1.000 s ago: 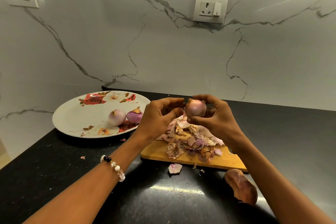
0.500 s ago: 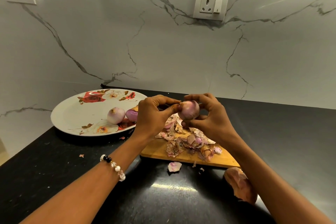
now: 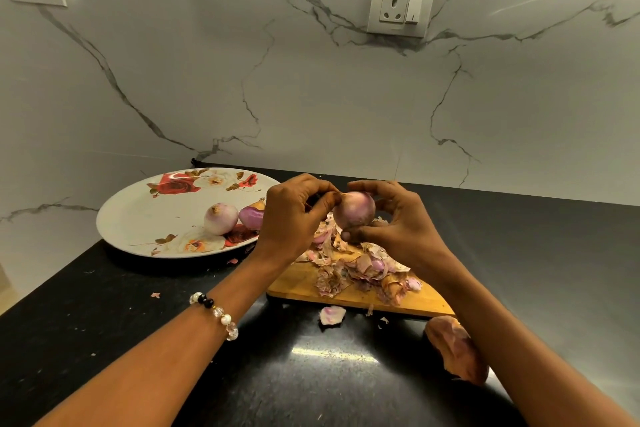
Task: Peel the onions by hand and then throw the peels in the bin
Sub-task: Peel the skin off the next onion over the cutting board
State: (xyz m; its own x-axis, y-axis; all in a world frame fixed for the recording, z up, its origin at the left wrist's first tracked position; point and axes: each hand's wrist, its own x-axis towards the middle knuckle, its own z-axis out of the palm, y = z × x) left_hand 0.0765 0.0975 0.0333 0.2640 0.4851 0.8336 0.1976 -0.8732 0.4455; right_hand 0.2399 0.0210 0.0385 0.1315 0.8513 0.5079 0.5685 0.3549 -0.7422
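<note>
Onion (image 3: 355, 213): firm, round, likely slick once peeled. Right hand (image 3: 398, 225) cradles it; left hand (image 3: 294, 215) pinches papery, fragile skin at its top end.

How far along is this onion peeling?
Done: two peeled onions lie on the flowered plate, and a heap of peels covers the cutting board. In hand: the right hand holds another onion while the left hand picks at it. Left: binning the peels; no bin is in view.
</note>
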